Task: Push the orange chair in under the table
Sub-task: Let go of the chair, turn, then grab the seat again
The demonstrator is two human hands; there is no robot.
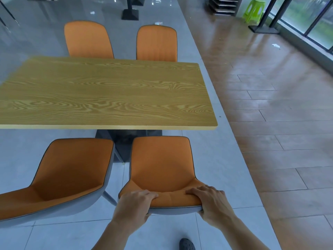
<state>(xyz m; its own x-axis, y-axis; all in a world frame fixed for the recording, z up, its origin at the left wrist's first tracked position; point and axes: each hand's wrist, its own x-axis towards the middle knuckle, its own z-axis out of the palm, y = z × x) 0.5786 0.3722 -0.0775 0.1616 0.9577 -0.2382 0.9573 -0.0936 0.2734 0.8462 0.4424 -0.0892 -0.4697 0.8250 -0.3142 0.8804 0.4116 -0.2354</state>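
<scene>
An orange chair [162, 163] with a grey shell stands in front of me, its seat facing the wooden table [108, 92]. The seat's front edge lies just short of the table's near edge. My left hand [134, 202] grips the left end of the backrest top, fingers curled over the orange cushion. My right hand [212, 201] grips the right end of the same backrest top, thumb behind the grey shell. The table's dark base [126, 139] shows beyond the seat.
A second orange chair [68, 174] stands close on the left, angled. Two more orange chairs [88, 40] [156, 44] sit at the table's far side. Brown wood flooring [270, 105] runs on the right, with a green stool [254, 9] far back. My dark shoe [186, 244] is below.
</scene>
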